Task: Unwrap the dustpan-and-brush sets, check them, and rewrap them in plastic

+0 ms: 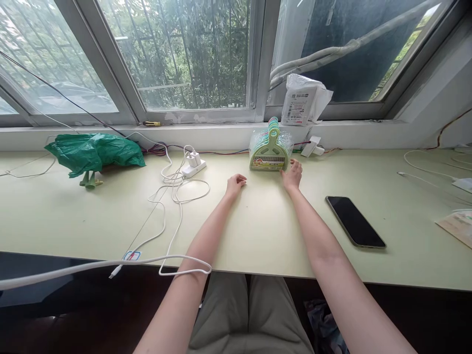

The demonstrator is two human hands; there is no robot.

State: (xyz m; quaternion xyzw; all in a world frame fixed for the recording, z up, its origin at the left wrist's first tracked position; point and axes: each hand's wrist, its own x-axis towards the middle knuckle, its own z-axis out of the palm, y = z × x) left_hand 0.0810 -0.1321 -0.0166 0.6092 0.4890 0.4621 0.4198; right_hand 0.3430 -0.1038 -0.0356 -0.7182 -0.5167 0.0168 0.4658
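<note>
A clear packet of green and pastel plastic hangers (270,150) stands on the pale green desk (258,226) near the window sill. My right hand (292,174) rests at the packet's lower right corner, fingers curled against it. My left hand (235,185) lies on the desk a little left of the packet, fingers curled loosely, holding nothing and not touching the packet.
A black phone (355,221) lies to the right. White charger and cables (177,191) trail across the left and over the front edge. A green plastic bag (94,152) sits far left. A white parcel (304,101) rests on the sill. More cables lie at far right.
</note>
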